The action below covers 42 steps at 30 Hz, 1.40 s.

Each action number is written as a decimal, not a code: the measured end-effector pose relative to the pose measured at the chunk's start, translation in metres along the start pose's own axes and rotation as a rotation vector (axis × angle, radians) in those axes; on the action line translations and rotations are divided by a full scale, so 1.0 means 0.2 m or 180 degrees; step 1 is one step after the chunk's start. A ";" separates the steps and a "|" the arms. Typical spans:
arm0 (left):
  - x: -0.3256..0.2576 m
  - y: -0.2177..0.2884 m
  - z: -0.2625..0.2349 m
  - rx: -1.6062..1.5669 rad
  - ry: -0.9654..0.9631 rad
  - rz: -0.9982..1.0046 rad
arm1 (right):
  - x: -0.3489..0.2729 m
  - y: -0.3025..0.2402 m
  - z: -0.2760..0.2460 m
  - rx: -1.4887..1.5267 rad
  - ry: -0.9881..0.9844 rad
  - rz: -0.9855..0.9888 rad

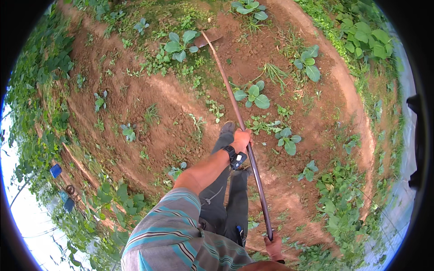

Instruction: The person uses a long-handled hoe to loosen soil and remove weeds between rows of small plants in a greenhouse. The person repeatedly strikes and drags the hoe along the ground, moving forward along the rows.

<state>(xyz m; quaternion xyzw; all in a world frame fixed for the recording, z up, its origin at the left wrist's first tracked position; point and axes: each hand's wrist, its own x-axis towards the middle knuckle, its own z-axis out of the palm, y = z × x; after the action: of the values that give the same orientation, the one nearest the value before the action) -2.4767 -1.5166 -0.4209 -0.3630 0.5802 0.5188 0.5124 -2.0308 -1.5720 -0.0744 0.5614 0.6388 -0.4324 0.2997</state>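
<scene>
I hold a long-handled hoe. Its thin brown handle [230,90] runs from the bottom of the view up to the blade [209,38], which rests on the red-brown soil beside a broad-leaved seedling [180,44]. My left hand [242,140], with a dark watch on its wrist, is shut around the middle of the handle. My right hand [273,246] grips the handle's lower end near my body. My legs in dark trousers [226,198] and one shoe [227,128] stand just left of the handle.
Several more seedlings, such as those at mid-bed [253,95], far right [307,63] and near my hand [287,137], grow in the raised bed among small weeds. A bare dirt path [352,99] curves on the right. Dense green vines line both sides. Blue containers [55,170] lie at the left.
</scene>
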 end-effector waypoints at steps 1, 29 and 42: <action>0.11 0.18 -0.01 -0.0107 0.0002 0.0279 | 0.17 -0.12 0.08 -0.0019 0.0086 -0.0276; 0.41 0.04 -0.23 0.2279 0.1332 0.1832 | 0.67 -0.24 0.71 0.0682 0.0108 -0.0937; -0.05 -1.33 -0.19 0.2410 0.1349 0.1501 | 0.15 1.07 0.64 0.0201 -0.0010 -0.0557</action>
<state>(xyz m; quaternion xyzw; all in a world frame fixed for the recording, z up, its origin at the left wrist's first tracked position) -2.2291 -1.6082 -0.4744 -0.1077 0.8857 0.2881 0.3476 -1.8410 -1.6731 -0.2033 0.5119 0.6710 -0.4777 0.2439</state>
